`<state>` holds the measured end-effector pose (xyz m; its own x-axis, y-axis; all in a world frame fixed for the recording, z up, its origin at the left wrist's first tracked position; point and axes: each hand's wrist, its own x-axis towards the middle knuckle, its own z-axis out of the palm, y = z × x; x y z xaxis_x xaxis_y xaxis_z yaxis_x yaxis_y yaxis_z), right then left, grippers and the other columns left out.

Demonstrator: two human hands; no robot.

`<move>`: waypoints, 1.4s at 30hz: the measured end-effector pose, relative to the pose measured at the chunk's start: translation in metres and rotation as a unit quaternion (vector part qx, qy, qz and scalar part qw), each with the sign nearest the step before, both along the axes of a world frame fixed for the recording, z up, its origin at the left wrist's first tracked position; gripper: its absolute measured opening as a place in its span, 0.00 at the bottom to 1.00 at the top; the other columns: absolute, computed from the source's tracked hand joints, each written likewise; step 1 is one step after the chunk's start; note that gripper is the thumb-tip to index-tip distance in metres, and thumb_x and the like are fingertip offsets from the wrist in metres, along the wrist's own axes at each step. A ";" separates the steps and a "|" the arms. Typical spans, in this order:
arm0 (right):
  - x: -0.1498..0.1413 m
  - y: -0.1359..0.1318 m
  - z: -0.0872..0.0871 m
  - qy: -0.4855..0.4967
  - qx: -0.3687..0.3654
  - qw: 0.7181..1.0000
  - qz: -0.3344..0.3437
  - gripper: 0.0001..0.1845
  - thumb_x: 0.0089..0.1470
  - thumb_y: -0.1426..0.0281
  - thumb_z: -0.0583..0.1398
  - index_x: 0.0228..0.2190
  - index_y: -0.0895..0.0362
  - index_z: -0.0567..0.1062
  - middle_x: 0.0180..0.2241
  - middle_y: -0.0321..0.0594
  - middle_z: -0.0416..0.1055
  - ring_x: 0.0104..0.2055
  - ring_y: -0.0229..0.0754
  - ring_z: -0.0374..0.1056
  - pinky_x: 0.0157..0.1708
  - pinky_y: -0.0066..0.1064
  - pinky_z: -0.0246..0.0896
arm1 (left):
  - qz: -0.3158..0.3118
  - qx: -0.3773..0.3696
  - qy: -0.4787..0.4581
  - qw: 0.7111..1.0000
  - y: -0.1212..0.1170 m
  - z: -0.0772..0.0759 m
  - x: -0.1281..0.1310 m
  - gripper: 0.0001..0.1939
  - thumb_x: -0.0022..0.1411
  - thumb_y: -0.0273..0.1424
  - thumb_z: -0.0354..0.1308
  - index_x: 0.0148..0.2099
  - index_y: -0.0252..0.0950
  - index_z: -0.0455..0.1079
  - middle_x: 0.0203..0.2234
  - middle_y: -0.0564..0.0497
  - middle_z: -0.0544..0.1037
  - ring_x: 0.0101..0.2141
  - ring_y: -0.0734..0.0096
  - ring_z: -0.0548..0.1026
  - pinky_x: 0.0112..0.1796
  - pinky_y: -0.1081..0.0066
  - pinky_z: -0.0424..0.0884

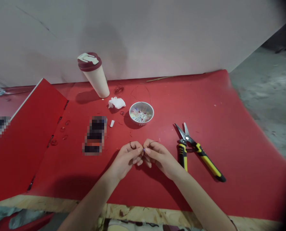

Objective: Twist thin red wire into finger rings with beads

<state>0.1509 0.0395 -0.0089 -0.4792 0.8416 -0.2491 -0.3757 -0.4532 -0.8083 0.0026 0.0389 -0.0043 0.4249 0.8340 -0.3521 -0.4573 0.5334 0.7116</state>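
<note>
Left hand (125, 161) and right hand (160, 158) close together above the red-covered counter (244, 183), fingers pinching a thin dark wire (152, 142) and a tiny purple bead (144, 149). Main risk: a slackened pinch, letting the bead slip and roll away toward the yellow-handled snips (200, 155).

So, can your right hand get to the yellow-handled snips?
Probably yes. Your right hand is close to the yellow-handled snips, and nothing lies between them on the red mat. It's pinching a thin wire, though, so it would likely need to let go first.
</note>
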 end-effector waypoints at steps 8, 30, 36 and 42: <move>-0.003 -0.001 0.000 -0.092 0.041 0.995 -0.003 0.17 0.49 0.60 0.63 0.25 0.55 0.61 0.19 0.27 0.60 0.20 0.31 0.58 0.22 0.26 0.52 | 0.024 0.003 0.038 0.999 -0.002 -0.001 0.001 0.13 0.52 0.35 0.63 0.25 0.33 0.64 0.13 0.60 0.58 0.16 0.84 0.54 0.21 0.79 0.57; -0.002 -0.005 0.008 -0.144 0.109 0.983 -0.043 0.12 0.56 0.60 0.57 0.27 0.55 0.64 0.22 0.31 0.60 0.23 0.33 0.56 0.26 0.27 0.54 | 0.060 0.030 0.051 0.996 -0.003 0.002 0.001 0.13 0.53 0.36 0.63 0.28 0.34 0.64 0.21 0.58 0.64 0.18 0.84 0.60 0.24 0.77 0.60; -0.004 -0.005 0.007 -0.161 0.116 0.978 -0.062 0.14 0.56 0.58 0.56 0.27 0.55 0.64 0.20 0.29 0.56 0.21 0.33 0.52 0.24 0.27 0.51 | 0.051 0.042 0.038 0.997 -0.003 0.000 0.002 0.12 0.54 0.36 0.62 0.29 0.34 0.64 0.20 0.58 0.64 0.18 0.83 0.60 0.25 0.77 0.61; -0.004 -0.007 0.009 -0.171 0.136 0.973 -0.074 0.12 0.58 0.61 0.54 0.26 0.54 0.64 0.23 0.32 0.62 0.25 0.36 0.59 0.27 0.28 0.54 | 0.035 0.058 0.064 0.996 -0.005 -0.003 0.000 0.11 0.56 0.36 0.60 0.30 0.34 0.64 0.19 0.58 0.63 0.19 0.82 0.60 0.25 0.76 0.60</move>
